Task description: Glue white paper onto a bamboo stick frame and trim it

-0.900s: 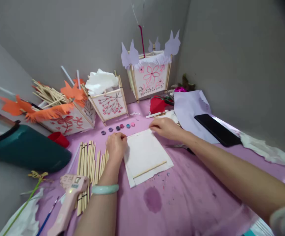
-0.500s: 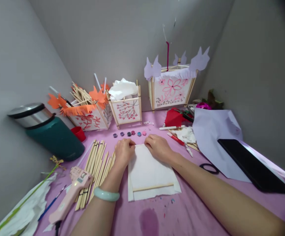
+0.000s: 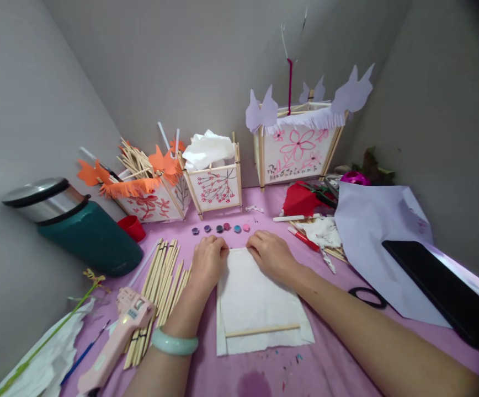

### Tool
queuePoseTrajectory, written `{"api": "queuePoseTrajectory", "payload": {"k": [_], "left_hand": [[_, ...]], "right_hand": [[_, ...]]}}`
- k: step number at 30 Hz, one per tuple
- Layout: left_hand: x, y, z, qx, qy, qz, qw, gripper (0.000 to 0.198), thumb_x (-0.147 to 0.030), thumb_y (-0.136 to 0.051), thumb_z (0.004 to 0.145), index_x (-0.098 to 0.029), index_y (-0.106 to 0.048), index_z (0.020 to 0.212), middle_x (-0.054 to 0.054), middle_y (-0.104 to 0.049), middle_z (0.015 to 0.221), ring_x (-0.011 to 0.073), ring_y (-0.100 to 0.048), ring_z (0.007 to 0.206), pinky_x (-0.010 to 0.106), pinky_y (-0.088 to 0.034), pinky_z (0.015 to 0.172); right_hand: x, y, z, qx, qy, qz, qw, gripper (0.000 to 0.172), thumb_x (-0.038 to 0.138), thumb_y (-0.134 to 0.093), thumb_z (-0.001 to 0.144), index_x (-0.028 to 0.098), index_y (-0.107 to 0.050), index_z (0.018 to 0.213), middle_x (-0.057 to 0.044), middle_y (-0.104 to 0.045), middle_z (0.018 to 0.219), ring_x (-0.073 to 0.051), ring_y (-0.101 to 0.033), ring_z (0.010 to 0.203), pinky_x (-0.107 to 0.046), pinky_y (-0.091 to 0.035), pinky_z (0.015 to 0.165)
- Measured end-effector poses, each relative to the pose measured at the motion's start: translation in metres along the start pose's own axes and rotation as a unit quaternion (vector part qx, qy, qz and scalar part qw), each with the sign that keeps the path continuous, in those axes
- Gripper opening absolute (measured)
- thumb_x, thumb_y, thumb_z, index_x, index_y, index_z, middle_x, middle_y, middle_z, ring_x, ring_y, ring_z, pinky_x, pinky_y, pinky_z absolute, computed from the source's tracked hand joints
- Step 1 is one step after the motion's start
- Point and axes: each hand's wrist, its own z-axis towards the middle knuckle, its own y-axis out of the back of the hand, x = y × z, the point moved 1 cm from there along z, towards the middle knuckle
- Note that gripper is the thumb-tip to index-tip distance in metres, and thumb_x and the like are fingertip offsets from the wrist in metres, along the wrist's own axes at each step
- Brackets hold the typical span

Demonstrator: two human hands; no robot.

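A white sheet, of paper or thin cloth, lies flat in front of me. A thin wooden stick runs across it close to its near edge. My left hand is closed at the far left corner, fingertips pinching the edge. At the far right corner my right hand is closed on the sheet in the same way, its fingers bent over. The fingertips partly hide the far edge, so what lies under them cannot be seen.
Bamboo sticks and a pink glue gun lie to the left, beside a green bottle. Small paint pots line up behind my hands. Decorated lanterns stand along the wall. A black phone-like slab rests on lilac paper.
The view has shifted slightly, so the whole scene sits a little differently. Both hands keep their places at the sheet's far corners, with almost no movement of the fingers.
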Motion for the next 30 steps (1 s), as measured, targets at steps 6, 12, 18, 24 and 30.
{"api": "queuePoseTrajectory", "payload": {"k": [6, 12, 18, 24, 30], "left_hand": [[-0.003, 0.000, -0.002, 0.000, 0.000, 0.022, 1.000, 0.015, -0.018, -0.053, 0.083, -0.022, -0.067, 0.083, 0.005, -0.064, 0.091, 0.0223, -0.055, 0.096, 0.033, -0.040, 0.084], [0.004, -0.003, 0.003, -0.001, 0.008, -0.005, 1.000, 0.012, -0.019, -0.056, 0.080, -0.021, -0.068, 0.083, 0.004, -0.066, 0.089, 0.0190, -0.058, 0.091, 0.029, -0.042, 0.084], [0.006, -0.005, 0.004, -0.008, 0.017, -0.023, 1.000, 0.013, -0.017, -0.057, 0.079, -0.022, -0.069, 0.080, 0.003, -0.067, 0.085, 0.0180, -0.059, 0.087, 0.028, -0.042, 0.081], [0.005, -0.006, 0.004, -0.010, 0.034, -0.026, 0.999, 0.016, -0.016, -0.055, 0.076, -0.022, -0.069, 0.078, 0.003, -0.068, 0.084, 0.0181, -0.059, 0.086, 0.028, -0.042, 0.080], [0.005, -0.008, 0.005, -0.006, 0.044, -0.019, 0.999, 0.014, -0.016, -0.056, 0.077, -0.021, -0.068, 0.078, 0.004, -0.067, 0.086, 0.0195, -0.059, 0.088, 0.031, -0.043, 0.081]], "right_hand": [[0.010, 0.008, -0.001, -0.012, 0.025, -0.004, 1.000, 0.015, 0.018, -0.050, 0.091, 0.018, -0.064, 0.092, -0.006, -0.061, 0.091, -0.019, -0.051, 0.090, -0.031, -0.035, 0.078], [0.033, 0.010, -0.002, 0.010, 0.136, -0.038, 0.990, 0.023, 0.024, -0.044, 0.096, 0.021, -0.063, 0.107, -0.008, -0.060, 0.098, -0.020, -0.046, 0.092, -0.033, -0.031, 0.077], [0.031, 0.007, -0.006, 0.031, 0.139, -0.063, 0.988, 0.024, 0.026, -0.042, 0.097, 0.021, -0.063, 0.107, -0.007, -0.059, 0.101, -0.020, -0.044, 0.091, -0.033, -0.028, 0.077], [0.031, 0.010, -0.007, 0.041, 0.138, -0.057, 0.988, 0.025, 0.026, -0.042, 0.097, 0.022, -0.063, 0.108, -0.008, -0.058, 0.103, -0.019, -0.044, 0.091, -0.033, -0.028, 0.078], [0.032, 0.006, -0.007, 0.033, 0.102, -0.031, 0.994, 0.022, 0.026, -0.044, 0.096, 0.022, -0.065, 0.103, -0.007, -0.057, 0.102, -0.020, -0.044, 0.093, -0.033, -0.028, 0.078]]}}
